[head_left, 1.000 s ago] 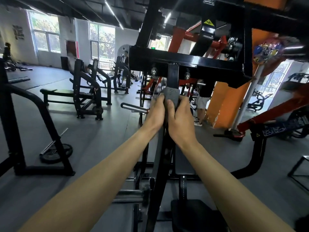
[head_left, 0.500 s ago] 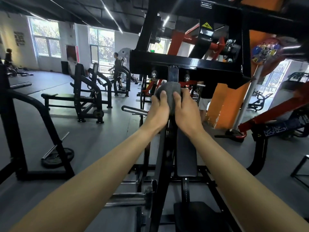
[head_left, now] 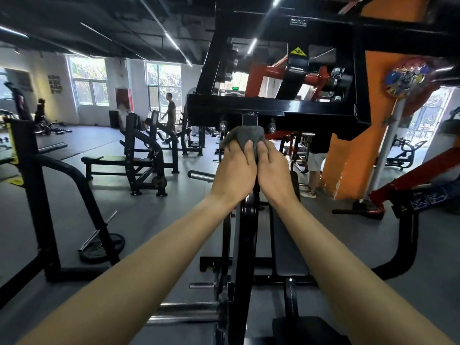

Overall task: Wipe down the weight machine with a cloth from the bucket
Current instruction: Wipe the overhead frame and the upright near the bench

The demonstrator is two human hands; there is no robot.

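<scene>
Both hands, left (head_left: 234,174) and right (head_left: 275,173), grip the grey cloth (head_left: 245,136) around the black upright (head_left: 245,235).

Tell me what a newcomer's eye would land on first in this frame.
Dead centre, the left hand and right hand together grip a grey cloth around the black upright post, just under the machine's black crossbeam. Behind to the right, an orange pillar stands out against the dark gym.
</scene>
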